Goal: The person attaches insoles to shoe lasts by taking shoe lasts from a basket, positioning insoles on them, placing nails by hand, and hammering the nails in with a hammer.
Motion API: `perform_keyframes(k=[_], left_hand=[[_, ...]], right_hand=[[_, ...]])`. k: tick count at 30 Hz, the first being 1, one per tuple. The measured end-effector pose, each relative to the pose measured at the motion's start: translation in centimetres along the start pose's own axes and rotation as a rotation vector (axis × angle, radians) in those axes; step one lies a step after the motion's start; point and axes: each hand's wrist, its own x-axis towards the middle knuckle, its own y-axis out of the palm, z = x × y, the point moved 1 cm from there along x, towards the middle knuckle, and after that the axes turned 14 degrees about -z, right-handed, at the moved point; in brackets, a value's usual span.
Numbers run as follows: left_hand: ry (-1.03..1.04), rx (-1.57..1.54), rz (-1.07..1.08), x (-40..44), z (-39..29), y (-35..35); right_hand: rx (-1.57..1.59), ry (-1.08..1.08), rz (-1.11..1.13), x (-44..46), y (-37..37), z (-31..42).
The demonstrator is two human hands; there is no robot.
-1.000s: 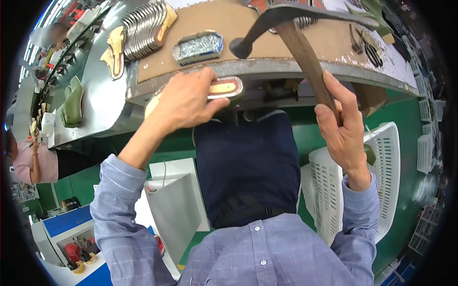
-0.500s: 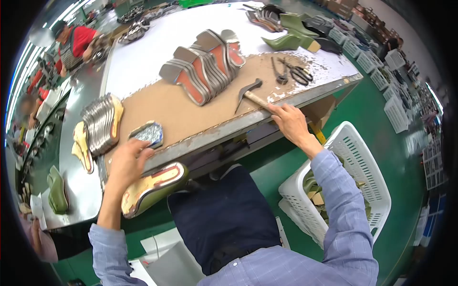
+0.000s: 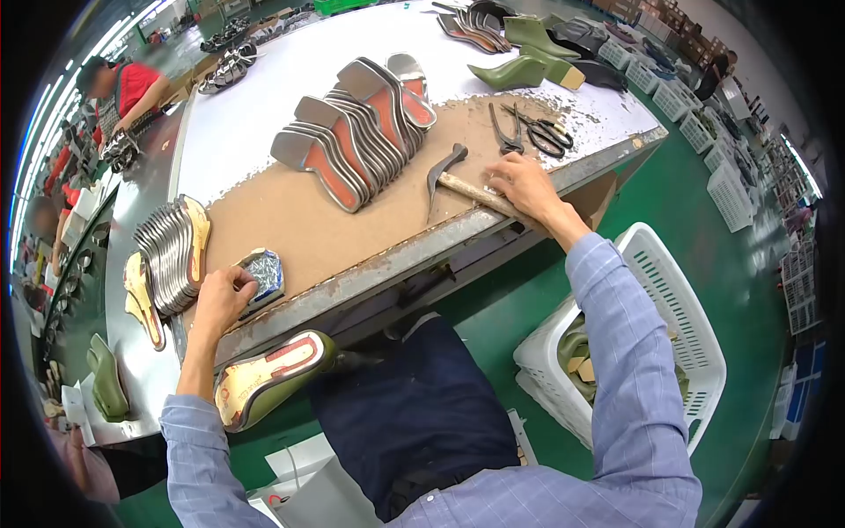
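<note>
My left hand (image 3: 220,304) is at the small box of nails (image 3: 264,275), its thumb and fingertips pinched at the box's left side; whatever they hold is too small to see. Below it, a green shoe last (image 3: 273,374) with a yellow and red sole piece lies sole up beyond the table's front edge. My right hand (image 3: 525,187) is above the wooden handle of the hammer (image 3: 475,191), which lies at the table edge; its fingers are bent near the pincers (image 3: 507,132), and their grip is unclear. Black scissors (image 3: 547,136) lie beside the pincers.
Stacked metal-edged insoles (image 3: 356,132) stand mid-table, with another stack (image 3: 172,255) at the left. Green lasts (image 3: 528,66) lie at the back right. A white basket (image 3: 647,264) holding green lasts stands at the right. A person in red (image 3: 136,88) works at the far left.
The hammer went from my raised right hand down onto the table, and that hand moved toward the pincers. My left hand left the last and reached the nail box. The view shifted.
</note>
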Motion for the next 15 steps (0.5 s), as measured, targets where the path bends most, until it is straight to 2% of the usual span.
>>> perform_keyframes(k=[2, 4, 5, 6, 8, 9, 11, 15], left_hand=[[0.027, 0.009, 0.002, 0.0, 0.1, -0.1], [0.047, 0.006, 0.003, -0.1, -0.2, -0.1], [0.037, 0.043, 0.035, 0.0, -0.5, -0.3], [0.030, 0.083, 0.064, 0.2, -0.7, -0.5], [0.058, 0.087, 0.089, 0.4, -0.5, -0.6], [0.063, 0.025, 0.063, 0.3, -0.5, -0.5], [0.076, -0.051, 0.012, 0.3, -0.1, -0.5], [0.083, 0.000, -0.021, 0.8, 0.5, -0.6]], right_hand=[[-0.020, -0.005, 0.083, 0.3, -0.2, 0.3], [-0.180, 0.002, 0.245, 1.1, -0.5, -0.4], [-0.362, -0.023, 0.379, 1.6, -0.6, -1.2], [-0.361, -0.025, 0.381, 2.0, -1.4, -1.4], [-0.630, 0.064, 0.536, 2.6, -3.2, -1.4], [-0.626, 0.060, 0.540, 2.3, -3.5, -1.2], [-0.111, 0.346, 0.131, 1.7, -3.7, -0.9], [0.042, 0.141, -0.082, 1.1, -0.9, -2.7]])
